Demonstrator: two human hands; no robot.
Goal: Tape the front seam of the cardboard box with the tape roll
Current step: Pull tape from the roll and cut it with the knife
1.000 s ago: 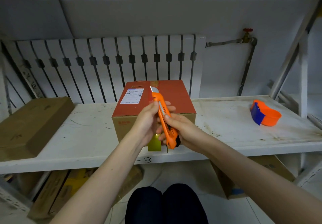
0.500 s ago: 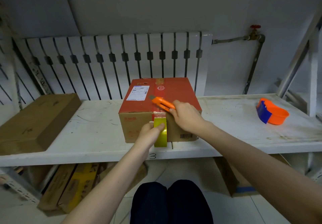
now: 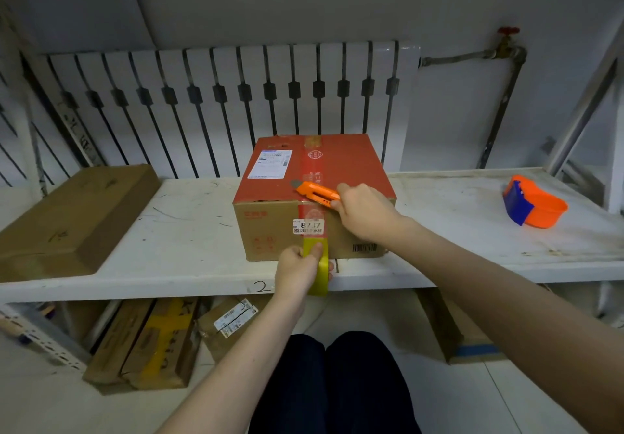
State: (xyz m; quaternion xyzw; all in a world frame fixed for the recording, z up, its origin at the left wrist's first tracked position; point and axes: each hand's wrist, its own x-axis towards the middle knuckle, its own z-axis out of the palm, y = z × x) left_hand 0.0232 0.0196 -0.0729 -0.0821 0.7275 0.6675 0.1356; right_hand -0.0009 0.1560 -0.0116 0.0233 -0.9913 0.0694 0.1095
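On the white shelf [image 3: 189, 265] the cardboard box [image 3: 314, 197] sits square and stiff, while the left hand [image 3: 297, 273] pinches the thin, clingy yellow tape roll [image 3: 319, 273] against its front seam, and the right hand [image 3: 366, 212] grips an orange cutter [image 3: 317, 194] at the top edge.
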